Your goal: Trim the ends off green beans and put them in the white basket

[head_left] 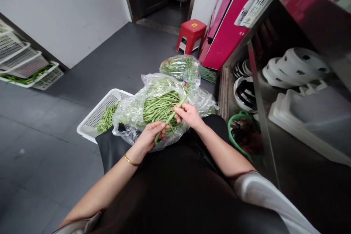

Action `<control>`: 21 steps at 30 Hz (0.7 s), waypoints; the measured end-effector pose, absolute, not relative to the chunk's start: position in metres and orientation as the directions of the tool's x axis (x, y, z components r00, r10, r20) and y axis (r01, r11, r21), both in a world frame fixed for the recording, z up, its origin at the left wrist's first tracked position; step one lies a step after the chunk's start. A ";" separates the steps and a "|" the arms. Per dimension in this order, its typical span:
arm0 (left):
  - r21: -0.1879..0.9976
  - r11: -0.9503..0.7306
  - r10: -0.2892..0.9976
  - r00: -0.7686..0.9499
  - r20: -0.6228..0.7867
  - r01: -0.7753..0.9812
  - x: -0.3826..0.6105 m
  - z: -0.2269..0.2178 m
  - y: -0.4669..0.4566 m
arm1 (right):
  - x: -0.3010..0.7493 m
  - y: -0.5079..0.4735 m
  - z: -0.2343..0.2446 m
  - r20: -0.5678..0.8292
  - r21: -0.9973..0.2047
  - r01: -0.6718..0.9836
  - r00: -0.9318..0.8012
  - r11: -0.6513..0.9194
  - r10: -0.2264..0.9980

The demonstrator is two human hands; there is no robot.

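Head cam: the left hand is pinching the lower end of a long green bean, fingers closed on it, and the right hand is gripping it higher up, also closed. That bean's slanting over a pile of green beans that's sitting in a clear plastic bag. A white basket is holding more beans, just left of the bag.

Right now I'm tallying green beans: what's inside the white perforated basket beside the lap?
Green beans lie in the white basket. The clear plastic bag and leg hide its right part; contents there can't be seen.
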State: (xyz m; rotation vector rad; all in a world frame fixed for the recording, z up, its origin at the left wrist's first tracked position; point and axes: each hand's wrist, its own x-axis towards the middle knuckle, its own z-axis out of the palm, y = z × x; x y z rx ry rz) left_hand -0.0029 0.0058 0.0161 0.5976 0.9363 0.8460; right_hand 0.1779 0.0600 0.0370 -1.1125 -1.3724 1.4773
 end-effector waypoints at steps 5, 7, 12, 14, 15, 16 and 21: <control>0.731 0.636 0.730 0.501 -0.465 -0.248 -0.003 0.012 0.002 | 0.175 0.056 0.026 -0.210 -0.975 -0.001 -0.333 -0.223 0.919; 0.747 0.611 0.750 0.495 -0.440 -0.262 0.001 0.009 0.002 | 0.176 0.055 0.020 -0.225 -0.970 -0.020 -0.313 -0.243 0.923; 0.783 0.589 0.781 0.392 -0.487 -0.201 0.006 0.003 0.000 | 0.171 0.050 0.005 -0.195 -0.975 -0.085 -0.124 -0.206 0.973; 0.809 0.559 0.805 0.353 -0.476 -0.184 0.002 0.009 -0.004 | 0.168 0.047 -0.001 -0.219 -0.961 -0.151 -0.098 -0.232 0.971; 0.834 0.512 0.835 0.347 -0.428 -0.203 -0.001 0.015 -0.006 | 0.166 0.046 -0.003 -0.248 -0.942 -0.207 -0.105 -0.265 0.963; 0.862 0.447 0.868 0.348 -0.354 -0.239 -0.004 0.023 -0.007 | 0.165 0.045 -0.005 -0.284 -0.911 -0.275 -0.120 -0.307 0.951; 0.912 0.173 0.982 0.135 -0.131 -0.373 -0.016 0.053 0.005 | 0.159 0.036 -0.007 -0.369 -0.808 -0.406 -0.218 -0.427 0.904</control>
